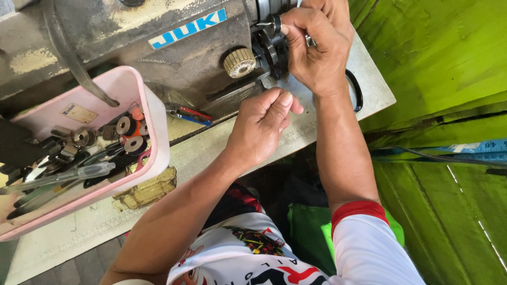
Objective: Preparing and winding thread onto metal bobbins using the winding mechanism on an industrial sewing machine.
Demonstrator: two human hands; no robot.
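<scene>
At the far left, a pink plastic tray point(150, 113) rests on the worktop point(222, 145), tilted against the machine; metal bobbins point(127, 126), small fittings and a clear-handled tool point(79, 173) are seen lying in it. Behind and to the right of the tray, the worn grey body of a sewing machine point(158, 58) is seen, with a ribbed cream knob point(239, 62) on its near face and a small red-and-blue tool point(191, 114) lying on the worktop just beneath.

Near the middle, the left hand point(261, 126) is held loosely curled just below the machine's right end, thumb against forefinger as if something fine were pinched; what it holds, if anything, cannot be told. Further right, the right hand point(317, 47) is closed over the dark wheel assembly point(270, 47) at the machine's end, a small metal part gripped between its fingertips against the wheel.

The step in hand is judged to be an adjustment or fitting at this wheel end. A steady grip by the right hand would be called for, with the left brought up to guide or feed whatever fine piece is involved. Green painted boards point(438, 58) fill the right.
</scene>
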